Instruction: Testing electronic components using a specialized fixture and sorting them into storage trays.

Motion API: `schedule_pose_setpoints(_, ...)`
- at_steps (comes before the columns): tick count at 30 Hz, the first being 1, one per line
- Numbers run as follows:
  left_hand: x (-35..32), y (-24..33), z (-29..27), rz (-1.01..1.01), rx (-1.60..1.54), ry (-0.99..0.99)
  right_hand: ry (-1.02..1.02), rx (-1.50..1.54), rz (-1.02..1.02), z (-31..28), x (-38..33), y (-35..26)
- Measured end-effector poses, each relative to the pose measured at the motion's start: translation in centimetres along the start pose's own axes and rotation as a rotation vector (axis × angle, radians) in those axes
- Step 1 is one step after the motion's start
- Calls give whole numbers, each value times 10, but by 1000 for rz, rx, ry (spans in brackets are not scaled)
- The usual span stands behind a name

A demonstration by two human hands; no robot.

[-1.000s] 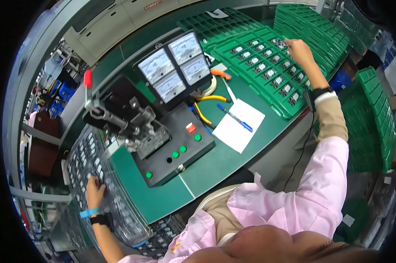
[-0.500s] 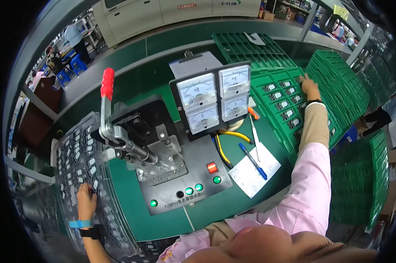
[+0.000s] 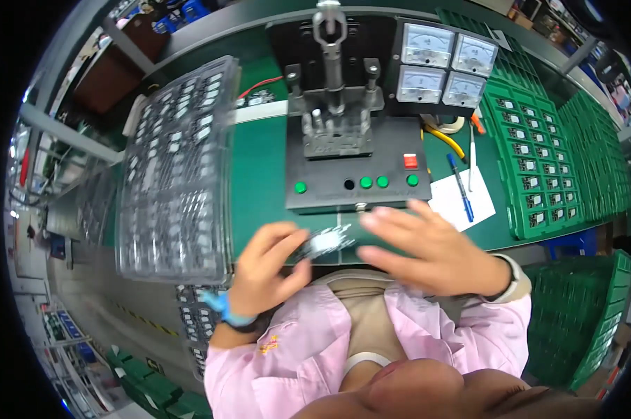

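My left hand [image 3: 270, 269] is closed on the edge of a small circuit board [image 3: 327, 240] with a pale block on it, blurred by motion. It hangs in front of the black test fixture [image 3: 385, 190], near the table's front edge. Just right of the board, my right hand [image 3: 434, 255] has its fingers spread, with nothing seen in them. On the fixture stand a metal toggle clamp [image 3: 335, 70] and a clear pressing block. Green buttons and a red switch [image 3: 410, 161] line its front panel.
To the left lie stacked clear plastic trays [image 3: 179, 167] of small boards. A green tray [image 3: 510, 164] of boards is at the right, beside more stacked green trays [image 3: 598, 143]. Four-dial meter panel [image 3: 438, 68], yellow-handled pliers [image 3: 447, 142], paper [image 3: 482, 202] and blue pen [image 3: 462, 188] lie between.
Both hands have come in from the side trays to the middle. The left now holds a circuit board; the right has left the green tray. The view has swung left and down.
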State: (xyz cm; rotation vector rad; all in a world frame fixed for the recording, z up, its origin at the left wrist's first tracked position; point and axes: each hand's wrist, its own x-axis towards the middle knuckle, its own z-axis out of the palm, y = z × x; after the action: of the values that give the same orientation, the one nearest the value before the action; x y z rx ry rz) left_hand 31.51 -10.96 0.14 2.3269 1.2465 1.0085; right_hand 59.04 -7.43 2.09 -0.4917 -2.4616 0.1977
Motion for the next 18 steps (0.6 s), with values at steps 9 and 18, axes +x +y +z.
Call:
schedule_pose_setpoints(9,-5,-35,58,-16,5,239,274,6,225,83,24,53)
schedule_pose_setpoints(18,-15,-69,88,71,231,184,195,-325,404,103,51,77)
